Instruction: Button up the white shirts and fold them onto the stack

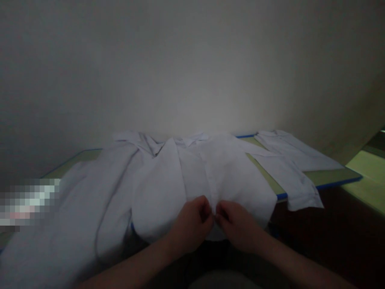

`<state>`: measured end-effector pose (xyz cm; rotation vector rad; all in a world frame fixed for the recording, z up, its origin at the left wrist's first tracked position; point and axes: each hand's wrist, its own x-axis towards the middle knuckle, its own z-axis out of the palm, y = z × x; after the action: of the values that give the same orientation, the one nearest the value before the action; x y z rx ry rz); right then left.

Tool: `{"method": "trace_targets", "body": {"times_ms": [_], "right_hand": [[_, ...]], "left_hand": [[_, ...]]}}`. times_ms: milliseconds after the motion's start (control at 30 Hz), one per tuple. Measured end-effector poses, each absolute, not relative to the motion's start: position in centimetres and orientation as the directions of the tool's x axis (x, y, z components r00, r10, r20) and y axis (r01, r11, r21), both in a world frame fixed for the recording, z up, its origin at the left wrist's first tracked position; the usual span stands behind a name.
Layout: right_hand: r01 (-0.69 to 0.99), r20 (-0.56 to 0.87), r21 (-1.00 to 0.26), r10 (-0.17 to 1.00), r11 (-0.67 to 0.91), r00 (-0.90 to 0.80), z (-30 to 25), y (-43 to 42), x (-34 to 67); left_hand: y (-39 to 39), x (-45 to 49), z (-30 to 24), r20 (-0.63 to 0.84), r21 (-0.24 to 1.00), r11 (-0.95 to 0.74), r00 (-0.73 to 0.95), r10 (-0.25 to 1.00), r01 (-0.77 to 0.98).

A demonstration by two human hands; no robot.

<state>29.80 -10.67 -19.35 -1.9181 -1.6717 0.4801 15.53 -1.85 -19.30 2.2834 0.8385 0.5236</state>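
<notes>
Matt white cloth shirt (192,176), smooth green table (327,177)

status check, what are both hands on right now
Left hand and right hand both pinched shut on the near hem of the white shirt, hands almost touching. Shirt spread across the green table. One sleeve trails over the table's blue edge at right.

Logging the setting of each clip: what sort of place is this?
Likely a dim indoor room, perhaps a laundry corner: a white fabric shirt lies spread on a green tabletop with blue edging, against a bare pale wall.
</notes>
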Motion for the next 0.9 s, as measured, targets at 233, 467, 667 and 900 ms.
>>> {"method": "trace_targets", "body": {"times_ms": [233, 467, 667, 900], "right_hand": [[0.791, 0.111, -0.611, 0.984, -0.043, 0.140, -19.6, -10.4, 29.7], [0.940, 0.217, -0.338, 0.968, -0.043, 0.123, -19.3, -10.9, 28.8], [0.928, 0.244, -0.370, 0.961, -0.031, 0.130, -20.0, -11.0, 28.7], [0.796, 0.132, -0.605, 0.980, -0.040, 0.150, -19.7, -10.3, 29.7]], "left_hand": [[-1.8, 15.8, -19.7, 0.175, 0.698, -0.563, 0.656, 0.734, 0.443], [-2.0, 16.2, -19.6, 0.176, 0.706, -0.548, 0.638, 0.749, 0.449], [-1.7, 16.3, -20.3, 0.156, 0.731, -0.505, 0.608, 0.778, 0.459], [-2.3, 15.4, -19.6, 0.283, 0.325, -0.802, 0.758, 0.588, 0.501]]}}
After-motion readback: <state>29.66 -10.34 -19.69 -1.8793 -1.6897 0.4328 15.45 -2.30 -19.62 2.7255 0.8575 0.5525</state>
